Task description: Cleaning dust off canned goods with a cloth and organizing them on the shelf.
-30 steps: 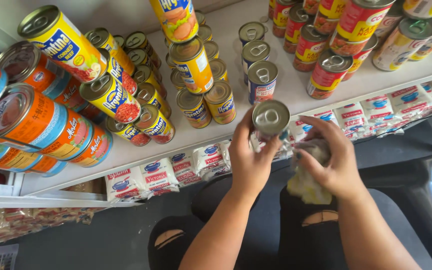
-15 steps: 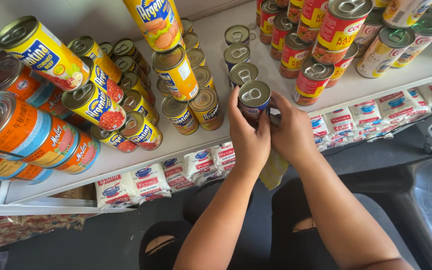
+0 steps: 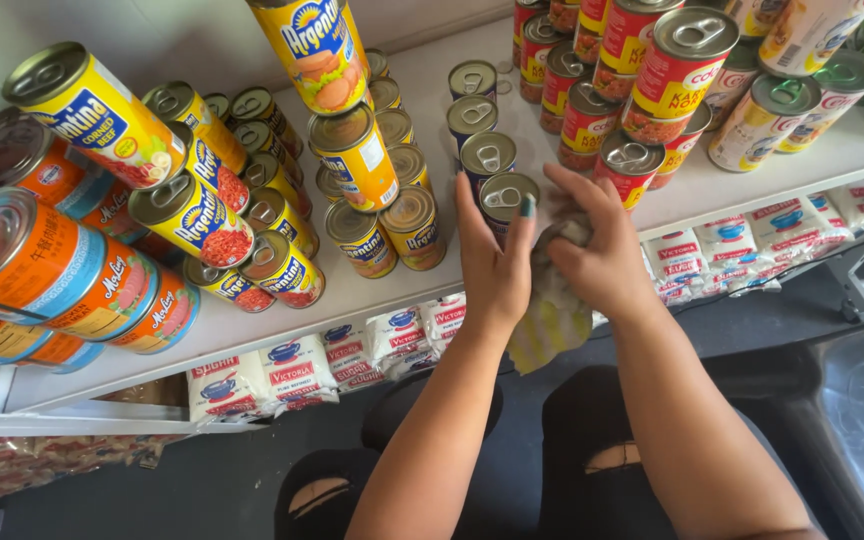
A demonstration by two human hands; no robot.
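Two hands worked at the front edge of the white shelf (image 3: 592, 70). The left hand (image 3: 492, 265) stood with its fingers spread flat against the side of a blue-labelled can (image 3: 505, 200), touching it rather than closed round it. The right hand (image 3: 597, 250), at three o'clock of that can, was bunched tight on a pale yellow cloth (image 3: 552, 315), whose loose end hung down below the shelf edge at six o'clock.

The can stood at the near end of a single file of like cans (image 3: 472, 110) running away toward twelve o'clock. It sat just beside the shelf lip, so a firm wipe or a push from the three o'clock side could, in my judgement, have slid it off the edge, since the left hand only braced one side of it. A shove toward twelve o'clock might have knocked the file behind it askew.

At nine o'clock stood close rows of gold-topped cans (image 3: 412, 225), and at two o'clock a red-labelled can (image 3: 629, 165) stood near the right knuckles; either could have been jostled by a wide sweep of the cloth. The trailing cloth might also have snagged on a pull tab. Below the shelf, at six to seven o'clock, lay packets of noodles (image 3: 302, 365), where a falling can would likely have landed.
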